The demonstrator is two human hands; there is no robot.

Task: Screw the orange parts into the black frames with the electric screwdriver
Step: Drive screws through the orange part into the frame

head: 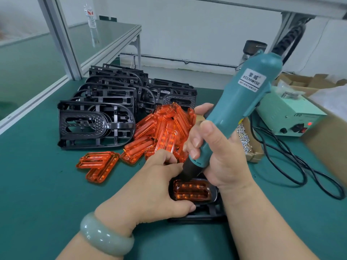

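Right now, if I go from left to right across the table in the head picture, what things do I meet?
Stack of black frames → pile of orange parts → electric screwdriver → pale green power box with its red light on.

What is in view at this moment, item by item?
electric screwdriver: one, teal, tilted, tip down at the near frame
near frame: one, black, under both hands
seated orange part: one, orange, in the near frame
stacked frames: many, black, rows left of centre
loose orange parts: many, orange, heap beside the stacked frames, two apart to its left
screws: many, silvery, small carton right of the screwdriver
power box: one, pale green, right, red light on
cable: at least one, black, looped at right
bottle: one, clear, far table
mat: one, green, bench top
bracelet: one, pale green, left wrist
left hand: holds the near frame
right hand: fingers grip the screwdriver
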